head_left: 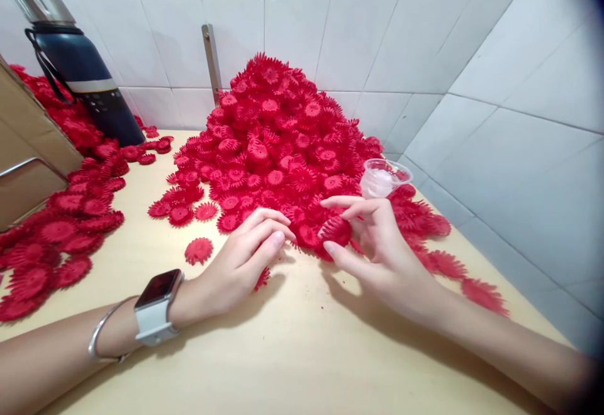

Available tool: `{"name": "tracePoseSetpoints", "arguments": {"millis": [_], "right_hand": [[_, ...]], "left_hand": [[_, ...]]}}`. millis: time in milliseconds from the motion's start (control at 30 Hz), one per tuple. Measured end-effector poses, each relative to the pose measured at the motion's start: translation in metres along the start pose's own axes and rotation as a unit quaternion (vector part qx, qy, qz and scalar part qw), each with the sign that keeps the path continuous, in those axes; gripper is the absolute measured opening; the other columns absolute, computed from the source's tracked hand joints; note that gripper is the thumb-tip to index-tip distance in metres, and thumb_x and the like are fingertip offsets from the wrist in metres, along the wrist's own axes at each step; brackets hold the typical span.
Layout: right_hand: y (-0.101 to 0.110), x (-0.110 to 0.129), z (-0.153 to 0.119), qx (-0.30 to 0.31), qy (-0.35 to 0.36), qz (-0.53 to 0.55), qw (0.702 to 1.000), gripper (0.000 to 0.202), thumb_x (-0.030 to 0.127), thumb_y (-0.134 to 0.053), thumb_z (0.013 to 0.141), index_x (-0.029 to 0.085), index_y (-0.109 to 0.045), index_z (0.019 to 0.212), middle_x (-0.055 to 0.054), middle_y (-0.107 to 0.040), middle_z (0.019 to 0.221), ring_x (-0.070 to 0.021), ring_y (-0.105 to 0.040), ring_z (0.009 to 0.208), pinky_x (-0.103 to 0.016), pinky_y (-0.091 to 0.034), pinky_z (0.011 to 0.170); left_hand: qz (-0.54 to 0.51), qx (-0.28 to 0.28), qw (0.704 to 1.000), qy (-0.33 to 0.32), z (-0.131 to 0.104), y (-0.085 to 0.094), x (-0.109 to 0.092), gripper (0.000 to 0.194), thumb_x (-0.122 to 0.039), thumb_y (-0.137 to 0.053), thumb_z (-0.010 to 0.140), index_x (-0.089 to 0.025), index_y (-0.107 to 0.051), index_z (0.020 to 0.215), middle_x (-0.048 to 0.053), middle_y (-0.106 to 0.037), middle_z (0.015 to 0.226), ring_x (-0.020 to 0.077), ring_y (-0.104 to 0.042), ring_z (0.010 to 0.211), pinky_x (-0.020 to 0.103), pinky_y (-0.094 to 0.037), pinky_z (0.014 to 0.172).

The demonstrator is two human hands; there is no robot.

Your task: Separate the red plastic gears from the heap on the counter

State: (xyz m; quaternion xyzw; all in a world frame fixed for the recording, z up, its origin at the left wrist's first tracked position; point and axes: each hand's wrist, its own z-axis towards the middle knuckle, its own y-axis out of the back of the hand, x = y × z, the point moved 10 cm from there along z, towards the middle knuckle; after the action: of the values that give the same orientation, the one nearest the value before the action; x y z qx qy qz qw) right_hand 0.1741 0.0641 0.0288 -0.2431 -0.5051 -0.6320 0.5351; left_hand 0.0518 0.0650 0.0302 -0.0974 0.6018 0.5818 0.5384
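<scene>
My right hand [384, 258] holds a red fringed flower piece [336, 231] between thumb and fingers, tilted at the front edge of a big pile of the same pieces [283, 144]. On the table to its left lies my left hand [248, 254], wearing a watch and a bangle. Its fingers are loosely stretched toward the pile, and I see nothing held in them. Part of a red flower piece [262, 278] shows under the left palm. Another single flower piece [199, 251] lies flat beside that hand.
A clear plastic cup [377, 179] sits at the pile's right side. Back left stands a dark blue thermos [89, 82] with a steel lid. A cardboard box [33, 144] is at the left, with more red pieces around it. Tiled walls [302, 19] bound the table [292, 358].
</scene>
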Motion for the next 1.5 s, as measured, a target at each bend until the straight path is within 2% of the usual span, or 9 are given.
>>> {"name": "tracePoseSetpoints", "arguments": {"millis": [200, 400, 567, 733, 867, 1033, 1133, 1300, 1500], "right_hand": [[0.02, -0.008, 0.003, -0.081, -0.033, 0.051, 0.995, 0.024, 0.014, -0.058, 0.076, 0.024, -0.04, 0.087, -0.006, -0.048, 0.113, -0.0194, -0.053, 0.103, -0.04, -0.045, 0.092], [0.034, -0.022, 0.003, -0.139, -0.104, 0.162, 0.971, 0.013, 0.028, -0.057, 0.079, 0.024, -0.049, 0.088, -0.005, -0.052, 0.11, -0.0182, -0.06, 0.088, -0.028, -0.056, 0.058], [0.02, -0.02, 0.006, -0.054, -0.121, 0.154, 0.979, 0.02, 0.027, -0.059, 0.077, 0.025, -0.054, 0.097, -0.002, -0.055, 0.103, -0.0093, -0.058, 0.056, -0.027, -0.053, 0.051], [0.003, -0.02, 0.005, 0.021, -0.129, 0.151, 0.98, 0.029, 0.008, -0.047, 0.074, 0.025, -0.058, 0.094, -0.001, -0.057, 0.098, -0.0147, -0.057, 0.078, -0.03, -0.048, 0.068], [-0.007, -0.023, 0.004, 0.052, -0.148, 0.218, 0.963, 0.027, 0.004, -0.04, 0.067, 0.022, -0.057, 0.077, -0.001, -0.056, 0.086, -0.0156, -0.051, 0.079, -0.029, -0.042, 0.066], [-0.006, -0.019, 0.006, 0.045, -0.125, 0.288, 0.948, 0.019, 0.007, -0.04, 0.063, 0.019, -0.053, 0.068, -0.002, -0.05, 0.076, -0.0153, -0.045, 0.075, -0.029, -0.036, 0.067], [-0.006, -0.023, 0.005, 0.032, -0.143, 0.268, 0.952, 0.01, 0.011, -0.046, 0.07, 0.019, -0.05, 0.068, 0.0, -0.048, 0.076, -0.013, -0.041, 0.069, -0.027, -0.034, 0.063], [-0.012, -0.029, 0.001, 0.015, -0.172, 0.296, 0.94, 0.007, 0.023, -0.04, 0.086, 0.022, -0.046, 0.084, 0.002, -0.05, 0.071, -0.0104, -0.037, 0.058, -0.026, -0.031, 0.056], [-0.006, -0.03, -0.004, 0.013, -0.174, 0.244, 0.954, 0.013, 0.025, -0.035, 0.089, 0.025, -0.045, 0.097, 0.007, -0.041, 0.052, -0.0095, -0.029, 0.047, -0.024, -0.022, 0.046]], "left_hand": [[-0.001, 0.002, 1.0, 0.009, 0.001, 0.0, -0.001, 0.029, -0.023, -0.029, 0.093, -0.018, -0.058, 0.088, 0.004, -0.051, 0.103, 0.0153, -0.048, 0.1, 0.026, -0.037, 0.09], [-0.013, 0.008, 1.0, 0.015, 0.0, -0.001, 0.001, 0.031, -0.024, -0.028, 0.093, -0.017, -0.058, 0.088, 0.004, -0.05, 0.104, 0.0137, -0.047, 0.1, 0.024, -0.036, 0.09], [-0.015, 0.01, 1.0, 0.025, -0.001, -0.002, 0.002, 0.031, -0.025, -0.027, 0.093, -0.017, -0.057, 0.086, 0.003, -0.049, 0.105, 0.0136, -0.046, 0.1, 0.023, -0.034, 0.091], [-0.033, 0.02, 0.999, 0.027, 0.0, -0.004, 0.001, 0.031, -0.025, -0.027, 0.093, -0.017, -0.056, 0.086, 0.003, -0.049, 0.102, 0.0125, -0.047, 0.098, 0.021, -0.034, 0.09], [-0.045, 0.029, 0.998, 0.027, 0.001, -0.005, 0.001, 0.033, -0.025, -0.025, 0.094, -0.016, -0.056, 0.086, 0.003, -0.05, 0.1, 0.0128, -0.048, 0.097, 0.022, -0.035, 0.089], [-0.045, 0.018, 0.999, 0.023, 0.001, -0.004, 0.001, 0.03, -0.025, -0.027, 0.093, -0.016, -0.055, 0.088, 0.003, -0.05, 0.101, 0.013, -0.047, 0.097, 0.022, -0.034, 0.089], [-0.047, 0.012, 0.999, 0.026, 0.001, -0.003, 0.001, 0.029, -0.023, -0.028, 0.093, -0.016, -0.055, 0.088, 0.003, -0.05, 0.1, 0.0126, -0.048, 0.096, 0.022, -0.035, 0.088], [-0.049, 0.008, 0.998, 0.028, 0.001, -0.002, 0.001, 0.029, -0.021, -0.027, 0.093, -0.016, -0.055, 0.088, 0.003, -0.05, 0.098, 0.012, -0.049, 0.094, 0.022, -0.035, 0.087], [-0.047, 0.005, 0.999, 0.028, 0.001, -0.001, 0.001, 0.028, -0.021, -0.029, 0.092, -0.016, -0.056, 0.087, 0.003, -0.051, 0.097, 0.013, -0.049, 0.094, 0.023, -0.036, 0.087]]}}
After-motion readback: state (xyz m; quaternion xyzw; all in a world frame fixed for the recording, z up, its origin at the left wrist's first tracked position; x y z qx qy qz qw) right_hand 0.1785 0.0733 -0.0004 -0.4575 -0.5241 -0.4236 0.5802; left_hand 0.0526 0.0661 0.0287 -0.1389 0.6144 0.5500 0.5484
